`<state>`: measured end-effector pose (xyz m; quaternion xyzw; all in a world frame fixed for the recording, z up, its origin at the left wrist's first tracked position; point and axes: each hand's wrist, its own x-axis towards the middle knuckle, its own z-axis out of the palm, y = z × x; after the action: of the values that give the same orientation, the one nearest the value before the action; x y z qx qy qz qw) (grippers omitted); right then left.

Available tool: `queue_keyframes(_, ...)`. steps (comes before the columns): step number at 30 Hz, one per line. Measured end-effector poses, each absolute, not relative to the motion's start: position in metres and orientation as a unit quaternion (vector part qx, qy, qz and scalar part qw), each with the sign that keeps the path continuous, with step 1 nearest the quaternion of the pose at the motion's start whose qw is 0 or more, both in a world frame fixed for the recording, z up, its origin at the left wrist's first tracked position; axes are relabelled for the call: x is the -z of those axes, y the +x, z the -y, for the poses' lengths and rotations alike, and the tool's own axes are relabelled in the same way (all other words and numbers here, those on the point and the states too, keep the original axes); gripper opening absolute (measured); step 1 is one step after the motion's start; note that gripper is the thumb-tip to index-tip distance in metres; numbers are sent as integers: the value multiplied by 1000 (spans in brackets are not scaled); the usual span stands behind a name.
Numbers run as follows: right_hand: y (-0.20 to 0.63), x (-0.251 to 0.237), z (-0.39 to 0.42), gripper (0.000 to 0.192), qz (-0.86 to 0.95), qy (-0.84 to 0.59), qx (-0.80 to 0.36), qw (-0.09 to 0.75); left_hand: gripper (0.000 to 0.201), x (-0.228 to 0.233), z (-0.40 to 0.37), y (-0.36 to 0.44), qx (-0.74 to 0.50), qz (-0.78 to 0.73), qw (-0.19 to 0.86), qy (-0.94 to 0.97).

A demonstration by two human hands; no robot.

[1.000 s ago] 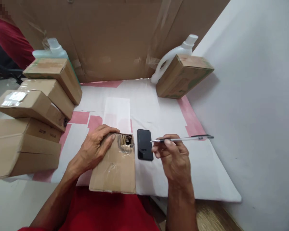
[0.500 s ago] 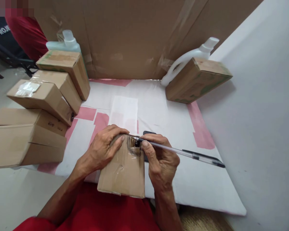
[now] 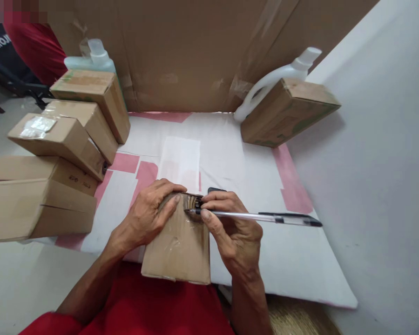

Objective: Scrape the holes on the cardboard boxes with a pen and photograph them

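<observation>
White paper is covering the desk (image 3: 251,186), where the left hand (image 3: 150,216) is pressing down a small box (image 3: 178,251); right-hand fingers (image 3: 209,218), clamped on a pen (image 3: 258,217) lying crosswise, are aiming its tip leftward into the box's torn top corner.

Black phone (image 3: 216,190) almost wholly hidden behind right hand (image 3: 235,232). Contents of torn hole in small box (image 3: 181,246) too dark to tell. Stacked cartons (image 3: 38,204) cut off at left edge.
</observation>
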<state>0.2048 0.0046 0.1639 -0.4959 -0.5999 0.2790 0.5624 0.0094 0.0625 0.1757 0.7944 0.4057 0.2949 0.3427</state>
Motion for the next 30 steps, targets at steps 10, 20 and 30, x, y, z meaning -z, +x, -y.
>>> queue_keyframes(10,226,-168,13,6,536,-520,-286,600,25,-178,-60,10,-293,-411,336,795)
queue_keyframes(20,326,-62,22,27,447,-814,-193,317,27,-179,-61,7,-296,-411,329,797)
queue_keyframes(30,306,-35,32,33,453,-871,-103,160,27,-179,-62,8,-288,-415,326,799)
